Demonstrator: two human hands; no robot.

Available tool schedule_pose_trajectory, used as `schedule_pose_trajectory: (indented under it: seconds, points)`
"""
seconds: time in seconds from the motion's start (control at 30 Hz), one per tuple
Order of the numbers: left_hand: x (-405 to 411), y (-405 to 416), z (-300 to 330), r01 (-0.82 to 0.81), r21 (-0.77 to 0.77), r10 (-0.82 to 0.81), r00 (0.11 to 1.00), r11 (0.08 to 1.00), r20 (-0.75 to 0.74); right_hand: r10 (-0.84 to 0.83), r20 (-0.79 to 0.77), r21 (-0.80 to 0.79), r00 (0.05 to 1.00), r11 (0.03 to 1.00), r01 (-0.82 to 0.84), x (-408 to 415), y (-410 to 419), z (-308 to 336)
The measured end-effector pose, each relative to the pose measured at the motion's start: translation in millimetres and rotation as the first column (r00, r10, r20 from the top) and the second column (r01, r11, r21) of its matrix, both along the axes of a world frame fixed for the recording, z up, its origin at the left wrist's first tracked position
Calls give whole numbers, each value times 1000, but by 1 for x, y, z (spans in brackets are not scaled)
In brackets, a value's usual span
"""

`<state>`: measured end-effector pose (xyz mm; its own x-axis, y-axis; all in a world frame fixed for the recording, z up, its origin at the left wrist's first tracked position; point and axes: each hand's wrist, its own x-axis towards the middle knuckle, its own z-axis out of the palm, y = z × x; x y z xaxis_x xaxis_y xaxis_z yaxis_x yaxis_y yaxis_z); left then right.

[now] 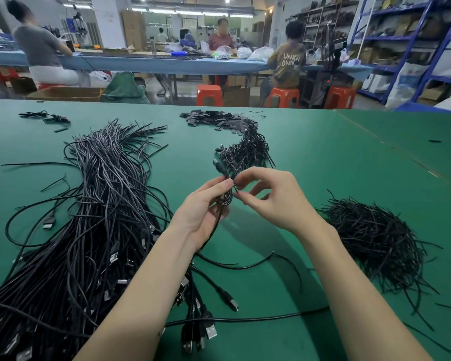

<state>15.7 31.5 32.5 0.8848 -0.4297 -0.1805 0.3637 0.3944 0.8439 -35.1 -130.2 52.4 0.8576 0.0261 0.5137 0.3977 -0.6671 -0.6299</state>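
Two hands above the desk [323, 157] middle, left hand [206, 212] gripping one coiled cable [225, 196], right hand [268, 196] pinching one twist tie [235, 189] around it, three black heaps on the desk

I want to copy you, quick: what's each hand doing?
Left hand: holds the coiled cable.
Right hand: pinches a thin tie on it.

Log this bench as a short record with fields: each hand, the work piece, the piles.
left hand: grips a coiled cable, thumb on top
right hand: pinches a thin black tie at the coil
loose cables: big heap at the left of the green table
spare ties: heap at the right
bundled cables: small heap beyond the hands
flat black pieces: far centre
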Motion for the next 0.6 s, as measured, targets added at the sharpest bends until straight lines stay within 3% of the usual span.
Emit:
schedule_pose_trajectory:
  seconds: [0.07, 0.13, 0.17, 0.2, 0.23, 0.27, 0.3, 0.33, 0.4, 0.47, 0.53, 0.6]
  points:
    - [-1, 0, 0, 26, 3, -26, 1000, 1000, 14, -20, 40, -14, 999, 1000, 20, 0, 2, -1]
    - [-2, -1, 1, 29, -26, -28, 999, 999, 46, -34, -84, 214, 996, 975, 52, 2, 6, -2]
    - [-2, -3, 1, 20, -59, -16, 998, 998, 64, 31, -238, 464, 971, 881, 86, 3, 7, 0]
    - [-3, -5, 0, 7, -88, 0, 997, 996, 83, 191, -383, 722, 904, 673, 164, 4, 8, 3]
    - [-3, -6, -1, -6, -98, 16, 995, 995, 100, 363, -444, 863, 819, 419, 282, 4, 9, 5]
    - [-3, -6, -2, -16, -84, 25, 993, 996, 111, 454, -448, 894, 770, 243, 377, 4, 10, 3]
    - [-2, -6, -2, -23, -61, 29, 994, 998, 107, 487, -446, 893, 751, 185, 411, 5, 11, 1]
    - [-2, -6, -2, -29, -34, 32, 996, 999, 88, 461, -468, 884, 754, 261, 389, 6, 11, -3]
    - [0, -5, -2, -38, 6, 38, 998, 999, 44, 253, -448, 758, 857, 616, 214, 5, 13, -6]
    - [2, -3, -2, -49, 3, 49, 999, 999, 6, 42, -238, 442, 970, 894, 70, 4, 9, -7]
    - [2, -1, -1, -34, -9, 34, 998, 999, -44, 6, -26, 127, 1000, 992, -3, 5, 2, -9]
    - [0, -1, 1, 10, -23, -12, 995, 1000, -99, -28, 56, -52, 998, 998, 31, 5, -2, -10]
